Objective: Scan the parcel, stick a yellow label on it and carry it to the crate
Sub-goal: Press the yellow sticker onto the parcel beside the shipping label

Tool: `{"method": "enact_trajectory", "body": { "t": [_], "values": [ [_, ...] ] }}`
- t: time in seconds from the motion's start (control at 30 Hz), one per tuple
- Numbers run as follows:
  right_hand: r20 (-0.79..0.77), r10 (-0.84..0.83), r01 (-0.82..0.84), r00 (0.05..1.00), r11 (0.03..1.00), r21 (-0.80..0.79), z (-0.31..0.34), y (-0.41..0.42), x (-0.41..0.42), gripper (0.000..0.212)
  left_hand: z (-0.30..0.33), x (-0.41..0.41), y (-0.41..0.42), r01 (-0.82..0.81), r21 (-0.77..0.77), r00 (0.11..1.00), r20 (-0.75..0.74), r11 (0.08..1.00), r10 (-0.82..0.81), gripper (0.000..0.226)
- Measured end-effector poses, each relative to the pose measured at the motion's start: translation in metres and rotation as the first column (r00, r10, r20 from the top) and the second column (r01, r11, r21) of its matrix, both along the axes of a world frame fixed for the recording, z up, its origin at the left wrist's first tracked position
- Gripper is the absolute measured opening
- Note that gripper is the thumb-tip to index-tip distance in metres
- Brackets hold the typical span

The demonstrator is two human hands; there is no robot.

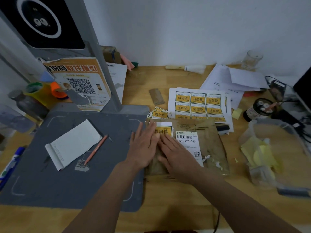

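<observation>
1. Two bare forearms enter from the bottom edge and converge on a brown parcel (208,148) lying flat on the wooden desk (168,207).
2. Left hand (144,147): fingers straight and together, palm down, flat across the parcel's left edge; nothing gripped.
3. Right hand (176,155): fingers extended, palm down, pressing on the parcel just right of the left hand; fingertips meet the lower edge of a yellow label (163,130).
4. The yellow label sits at the parcel's top-left corner, just beyond the fingertips of both hands.
5. White shipping label (188,140) with barcode and "220-220-C40" lies on the parcel immediately right of the right hand's fingers.
6. Beyond the hands: a sheet of yellow labels (198,103) and a few loose ones (159,114), touching the parcel's far edge.
7. Left of the left hand: grey scanner base (50,182), carrying a white notepad (74,145) and a pencil (96,149); the parcel's left edge overlaps the base's right edge.
8. Far right of the right hand: clear plastic container (262,153) holding pale yellow scraps.
</observation>
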State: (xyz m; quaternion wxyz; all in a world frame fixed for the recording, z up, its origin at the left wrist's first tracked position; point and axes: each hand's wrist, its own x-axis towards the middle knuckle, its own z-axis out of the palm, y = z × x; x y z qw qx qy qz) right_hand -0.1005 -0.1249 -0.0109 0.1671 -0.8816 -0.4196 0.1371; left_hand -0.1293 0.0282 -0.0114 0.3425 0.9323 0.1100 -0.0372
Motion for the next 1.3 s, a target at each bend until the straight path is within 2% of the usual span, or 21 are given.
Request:
{"method": "enact_trajectory", "body": {
  "t": [0.07,0.17,0.27,0.47,0.5,0.57,0.63,0.73,0.8,0.87,0.93,1.0,1.1,1.2,1.3],
  "values": [
    [0.081,0.009,-0.001,0.997,0.995,-0.104,-0.011,-0.006,-0.003,0.075,-0.003,0.003,0.002,0.068,0.172,0.991,-0.125,0.983,-0.047,0.057],
    [0.157,-0.013,0.036,0.987,0.989,-0.140,-0.009,-0.006,0.003,0.078,-0.009,0.005,0.000,0.101,0.372,0.985,-0.169,0.923,-0.039,0.064],
    [0.089,-0.051,0.065,0.995,0.984,-0.165,-0.005,-0.004,0.016,0.083,-0.008,0.010,-0.003,0.070,0.430,0.985,-0.171,0.900,0.005,0.068],
    [0.145,-0.050,0.084,0.988,0.968,-0.236,0.000,-0.008,0.017,0.091,-0.001,0.015,-0.012,0.089,0.511,0.970,-0.238,0.855,0.041,0.072],
    [0.139,-0.044,0.076,0.989,0.970,-0.232,0.002,-0.010,0.013,0.089,0.002,0.014,-0.015,0.100,0.525,0.967,-0.251,0.846,0.042,0.072],
    [0.092,-0.087,0.101,0.992,0.982,-0.157,0.009,-0.015,0.010,0.072,0.008,0.012,-0.020,0.113,0.517,0.963,-0.268,0.849,0.035,0.071],
    [0.022,-0.229,0.228,0.973,0.973,0.043,0.020,-0.020,0.013,0.051,0.017,0.013,-0.024,0.063,0.448,0.977,-0.209,0.892,0.036,0.061],
    [0.032,-0.516,0.502,0.856,0.844,0.191,0.028,-0.036,0.025,0.042,0.025,0.013,-0.024,-0.189,0.265,0.981,0.093,0.946,0.170,0.030],
    [-0.041,-0.653,0.639,0.756,0.724,0.259,0.022,-0.051,0.036,0.033,0.027,0.013,-0.023,-0.340,0.067,0.929,0.176,0.938,0.324,0.024],
    [-0.156,-0.753,0.764,0.639,0.599,0.240,0.019,-0.066,0.044,0.028,0.029,0.010,-0.025,-0.441,-0.062,0.883,0.148,0.895,0.446,0.023],
    [-0.318,-0.789,0.851,0.525,0.481,0.212,0.021,-0.079,0.046,0.026,0.030,0.006,-0.028,-0.500,-0.025,0.855,0.146,0.866,0.498,0.023],
    [-0.469,-0.766,0.895,0.440,0.417,0.158,0.023,-0.088,0.042,0.023,0.028,0.004,-0.031,-0.529,0.016,0.849,0.013,0.849,0.528,0.037],
    [-0.635,-0.712,0.929,0.300,0.371,0.024,0.020,-0.096,0.036,0.036,0.021,0.004,-0.037,-0.525,0.056,0.822,-0.226,0.849,0.523,0.041],
    [-0.733,-0.638,0.921,0.236,0.387,-0.040,0.022,-0.100,0.032,0.041,0.018,0.006,-0.042,-0.528,0.061,0.813,-0.251,0.847,0.525,0.042],
    [-0.800,-0.561,0.920,0.213,0.392,-0.030,0.029,-0.105,0.033,0.032,0.021,0.009,-0.048,-0.580,0.069,0.786,-0.214,0.811,0.580,0.045]
  ]
}}
